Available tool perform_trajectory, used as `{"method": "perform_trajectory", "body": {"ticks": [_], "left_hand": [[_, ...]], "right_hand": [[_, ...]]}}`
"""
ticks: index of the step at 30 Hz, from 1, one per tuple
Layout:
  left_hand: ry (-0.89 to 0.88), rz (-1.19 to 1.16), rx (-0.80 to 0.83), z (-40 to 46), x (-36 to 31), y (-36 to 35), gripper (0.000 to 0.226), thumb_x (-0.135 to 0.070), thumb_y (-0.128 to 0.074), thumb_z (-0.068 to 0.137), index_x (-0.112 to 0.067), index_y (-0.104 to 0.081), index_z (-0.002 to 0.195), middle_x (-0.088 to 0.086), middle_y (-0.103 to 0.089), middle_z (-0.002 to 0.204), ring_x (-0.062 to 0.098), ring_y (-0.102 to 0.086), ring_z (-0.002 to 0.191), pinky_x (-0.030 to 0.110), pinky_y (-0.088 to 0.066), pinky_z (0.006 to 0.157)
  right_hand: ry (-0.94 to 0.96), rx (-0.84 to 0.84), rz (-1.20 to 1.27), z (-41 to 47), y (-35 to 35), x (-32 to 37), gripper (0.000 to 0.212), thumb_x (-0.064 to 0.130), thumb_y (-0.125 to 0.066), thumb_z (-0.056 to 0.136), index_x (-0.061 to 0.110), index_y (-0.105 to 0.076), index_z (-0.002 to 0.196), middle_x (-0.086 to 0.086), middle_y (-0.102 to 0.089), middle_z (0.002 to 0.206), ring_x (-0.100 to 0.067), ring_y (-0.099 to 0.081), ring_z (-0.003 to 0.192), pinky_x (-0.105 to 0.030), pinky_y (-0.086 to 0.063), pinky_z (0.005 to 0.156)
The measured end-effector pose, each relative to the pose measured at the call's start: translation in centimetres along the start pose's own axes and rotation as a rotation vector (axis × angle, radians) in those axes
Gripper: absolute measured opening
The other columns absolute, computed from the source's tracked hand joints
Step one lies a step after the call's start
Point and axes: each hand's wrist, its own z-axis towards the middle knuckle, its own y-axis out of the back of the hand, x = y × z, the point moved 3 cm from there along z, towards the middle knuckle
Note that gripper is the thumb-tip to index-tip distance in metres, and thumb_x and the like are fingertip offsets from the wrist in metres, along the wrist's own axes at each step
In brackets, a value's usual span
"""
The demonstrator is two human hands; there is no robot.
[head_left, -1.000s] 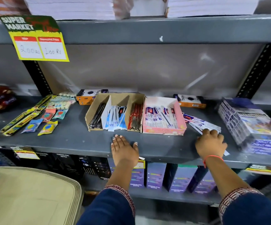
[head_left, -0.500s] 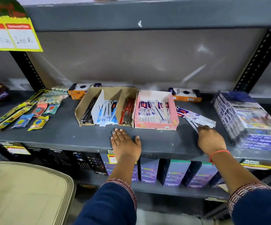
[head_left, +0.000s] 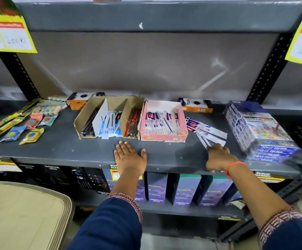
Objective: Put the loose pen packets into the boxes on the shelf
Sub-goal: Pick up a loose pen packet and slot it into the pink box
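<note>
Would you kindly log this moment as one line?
left hand flat on shelf | right hand pinching loose pen packets | pink box beside

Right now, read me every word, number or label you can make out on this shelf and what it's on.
"TRUE": orange pen box behind the pink box.
"SUPER MARKET": yellow tag on the shelf edge.
Price cards, pen packets, bottle boxes below: too blurred.

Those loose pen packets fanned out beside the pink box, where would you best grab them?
Pinch the near ends of the loose pen packets, coming from the shelf's front edge. They lie flat, fanned, converging toward the right hand, so one pinch there probably gathers several.
</note>
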Motion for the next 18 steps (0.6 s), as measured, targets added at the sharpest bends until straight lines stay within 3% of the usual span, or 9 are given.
{"method": "perform_trajectory", "body": {"ticks": [5, 9, 12, 14, 16, 18], "left_hand": [[-0.001, 0.006, -0.003, -0.1, 0.1, 0.0, 0.076, -0.049, -0.015, 0.095, 0.003, 0.01, 0.143, 0.021, 0.01, 0.156, 0.032, 0.007, 0.145, 0.04, 0.004, 0.117], [-0.002, 0.009, -0.001, 0.0, 0.0, 0.1, 0.075, -0.049, -0.015, 0.095, 0.003, 0.01, 0.143, 0.021, 0.01, 0.156, 0.032, 0.007, 0.145, 0.04, 0.004, 0.118], [-0.004, -0.005, -0.005, -0.1, 0.1, 0.1, 0.075, -0.049, -0.016, 0.095, 0.003, 0.008, 0.144, 0.021, 0.009, 0.156, 0.031, 0.006, 0.145, 0.04, 0.004, 0.118], [-0.003, -0.005, -0.01, -0.1, 0.1, 0.0, 0.076, -0.049, -0.016, 0.095, 0.003, 0.008, 0.144, 0.021, 0.009, 0.156, 0.031, 0.006, 0.145, 0.04, 0.004, 0.117], [-0.003, 0.006, -0.01, 0.0, 0.1, 0.0, 0.075, -0.049, -0.015, 0.095, 0.003, 0.009, 0.144, 0.021, 0.009, 0.156, 0.032, 0.006, 0.145, 0.04, 0.004, 0.117], [-0.003, 0.011, -0.007, 0.0, 0.1, 0.0, 0.075, -0.049, -0.015, 0.095, 0.003, 0.009, 0.143, 0.021, 0.009, 0.156, 0.032, 0.006, 0.145, 0.04, 0.004, 0.117]], "right_hand": [[0.05, -0.175, -0.101, -0.9, -0.7, 0.2, 0.045, 0.002, -0.041, 0.084, 0.003, -0.044, 0.128, -0.017, -0.036, 0.129, -0.038, -0.04, 0.121, -0.046, -0.045, 0.096], [0.128, -0.16, 0.038, -0.5, 0.2, -0.2, 0.038, -0.002, -0.043, 0.081, 0.005, -0.059, 0.115, -0.02, -0.054, 0.122, -0.037, -0.056, 0.111, -0.036, -0.047, 0.092], [0.074, -0.208, 0.341, 0.1, 1.3, -0.9, 0.039, -0.005, -0.048, 0.08, 0.007, -0.067, 0.112, -0.018, -0.064, 0.121, -0.034, -0.058, 0.111, -0.033, -0.048, 0.09], [-0.017, -0.218, 0.676, 0.5, 1.6, -1.5, 0.042, -0.011, -0.05, 0.079, 0.002, -0.065, 0.116, -0.016, -0.064, 0.121, -0.031, -0.058, 0.111, -0.031, -0.048, 0.087], [-0.094, -0.183, 1.037, 0.6, 1.5, -1.8, 0.035, -0.016, -0.05, 0.078, -0.004, -0.066, 0.107, -0.019, -0.064, 0.106, -0.029, -0.057, 0.091, -0.025, -0.048, 0.062], [-0.154, -0.107, 1.318, 0.4, 1.2, -1.7, 0.023, -0.019, -0.048, 0.08, -0.002, -0.063, 0.078, -0.015, -0.058, 0.082, -0.026, -0.05, 0.066, -0.016, -0.043, 0.037]]}}
